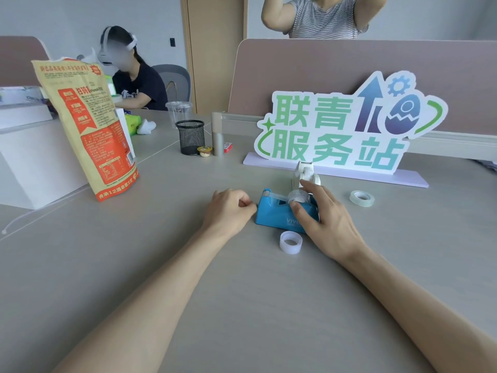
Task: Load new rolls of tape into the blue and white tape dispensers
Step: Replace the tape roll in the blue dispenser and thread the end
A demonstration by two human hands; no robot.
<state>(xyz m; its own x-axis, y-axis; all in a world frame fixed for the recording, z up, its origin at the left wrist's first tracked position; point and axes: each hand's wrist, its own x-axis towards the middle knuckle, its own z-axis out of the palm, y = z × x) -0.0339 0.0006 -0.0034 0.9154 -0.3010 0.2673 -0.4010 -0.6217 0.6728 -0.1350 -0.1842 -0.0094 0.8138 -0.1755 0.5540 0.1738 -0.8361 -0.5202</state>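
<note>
The blue tape dispenser (274,214) sits mid-table with a clear tape roll (297,196) seated in it and a strip running to its cutter at the left end. My right hand (322,219) grips the dispenser's right side, thumb on its front and fingers over the roll. My left hand (228,208) is curled just left of the cutter, its fingertips pinched at the tape's end. Behind the blue one stands the white tape dispenser (305,175). A clear roll (291,242) lies in front of the blue dispenser, and another roll (362,198) lies to the right.
A large green sign on a base (336,125) stands behind the dispensers. An orange snack bag (88,125) and white box (32,157) stand at the left. A black mesh cup (190,137), a tube (217,135) and small items sit further back. Two other people are beyond the table.
</note>
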